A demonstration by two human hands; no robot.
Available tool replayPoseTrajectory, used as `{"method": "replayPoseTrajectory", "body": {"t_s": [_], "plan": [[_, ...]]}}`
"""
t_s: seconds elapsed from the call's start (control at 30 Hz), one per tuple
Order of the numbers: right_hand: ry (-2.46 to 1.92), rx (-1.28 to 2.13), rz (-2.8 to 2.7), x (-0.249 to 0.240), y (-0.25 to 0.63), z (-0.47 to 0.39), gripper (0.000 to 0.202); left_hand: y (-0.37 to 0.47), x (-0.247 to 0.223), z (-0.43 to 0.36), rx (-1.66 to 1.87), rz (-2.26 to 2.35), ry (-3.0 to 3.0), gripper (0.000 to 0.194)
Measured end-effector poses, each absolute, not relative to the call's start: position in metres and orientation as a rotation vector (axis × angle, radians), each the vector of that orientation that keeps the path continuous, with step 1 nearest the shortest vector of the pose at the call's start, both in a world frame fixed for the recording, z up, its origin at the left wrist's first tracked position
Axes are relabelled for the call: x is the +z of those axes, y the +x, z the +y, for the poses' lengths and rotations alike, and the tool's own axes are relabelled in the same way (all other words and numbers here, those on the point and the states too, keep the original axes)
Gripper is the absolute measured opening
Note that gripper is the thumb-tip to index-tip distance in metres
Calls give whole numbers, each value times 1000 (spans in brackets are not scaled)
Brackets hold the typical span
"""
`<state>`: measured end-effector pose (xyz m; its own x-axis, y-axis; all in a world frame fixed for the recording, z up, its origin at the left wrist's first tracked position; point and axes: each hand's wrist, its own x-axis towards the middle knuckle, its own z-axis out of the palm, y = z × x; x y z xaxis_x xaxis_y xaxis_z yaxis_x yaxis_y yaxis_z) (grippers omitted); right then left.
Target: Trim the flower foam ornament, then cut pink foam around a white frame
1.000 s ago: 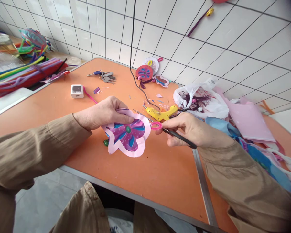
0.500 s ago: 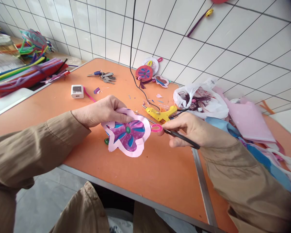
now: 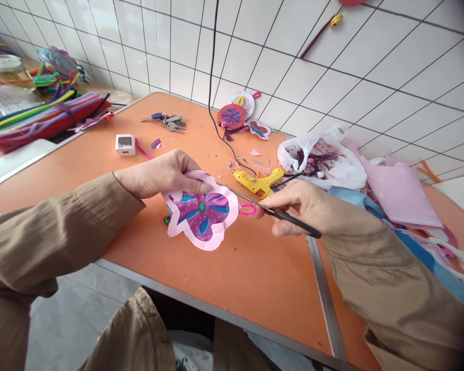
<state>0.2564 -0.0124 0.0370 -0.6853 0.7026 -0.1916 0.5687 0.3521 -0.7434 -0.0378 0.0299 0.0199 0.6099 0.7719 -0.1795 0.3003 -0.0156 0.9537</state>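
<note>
My left hand (image 3: 170, 175) pinches the upper left edge of a flower-shaped ornament (image 3: 201, 207) between thumb and fingers. The ornament has a pale pink border, a purple and blue patterned middle and a green bead at its centre. A pink loop (image 3: 248, 209) sticks out from its right side, and a dark green bead (image 3: 166, 220) shows at its left. My right hand (image 3: 299, 206) is closed on the black handles of scissors (image 3: 294, 221). Their blades point left, along the ornament's upper right edge behind the loop. Whether they touch the border I cannot tell.
Beyond my hands lie a yellow glue gun (image 3: 257, 182) with its cord, paper scraps (image 3: 255, 152), keys (image 3: 173, 122) and a white plug adapter (image 3: 125, 145). Finished-looking ornaments (image 3: 232, 116) rest by the wall. A plastic bag (image 3: 348, 167) and pink sheets (image 3: 404, 193) lie right; pipe cleaners (image 3: 54, 121) left.
The ornament has shifted and turned slightly to the left in my left hand. The scissors have moved a little right, and more of their blade shows above the loop.
</note>
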Motion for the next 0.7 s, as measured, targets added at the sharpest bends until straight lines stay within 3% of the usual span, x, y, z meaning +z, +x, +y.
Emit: {"method": "replayPoseTrajectory", "body": {"t_s": [0.7], "plan": [[-1171,1268,-2412,29,260,-15,52,-40,19,34,427,896,1627,37]]}}
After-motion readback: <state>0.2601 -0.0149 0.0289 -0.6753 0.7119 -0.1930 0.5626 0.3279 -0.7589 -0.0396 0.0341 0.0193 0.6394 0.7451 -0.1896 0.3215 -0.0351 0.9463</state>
